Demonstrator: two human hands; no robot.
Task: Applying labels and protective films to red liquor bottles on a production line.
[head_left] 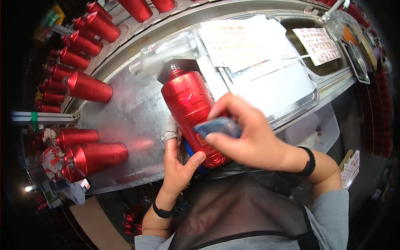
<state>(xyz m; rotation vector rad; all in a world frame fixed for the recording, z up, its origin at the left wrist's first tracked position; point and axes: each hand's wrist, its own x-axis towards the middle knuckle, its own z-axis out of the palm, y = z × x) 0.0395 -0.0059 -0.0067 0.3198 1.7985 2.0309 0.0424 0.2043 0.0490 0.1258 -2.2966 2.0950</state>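
Observation:
A shiny red bottle (pixel 189 100) with a bare metal threaded neck lies at a slant over the metal worktop, its neck pointing away from me. My left hand (pixel 177 166) grips its lower left side, thumb near the base, and pale covers wrap some fingertips. Between the thumb and fingers of my right hand (pixel 246 133) is a folded blue-grey cloth (pixel 218 126), held against the bottle's lower right side. Part of the bottle is hidden behind that hand and cloth. A dark, angular piece (pixel 189 65) shows behind the neck.
Several red bottles (pixel 89 86) line the left side, some on a conveyor along the far left edge. A clear plastic container (pixel 162 52) lies behind the bottle. Paper sheets (pixel 250 46) cover a tray at the right, beside a sink opening (pixel 298 41). A translucent bin (pixel 327 129) stands below.

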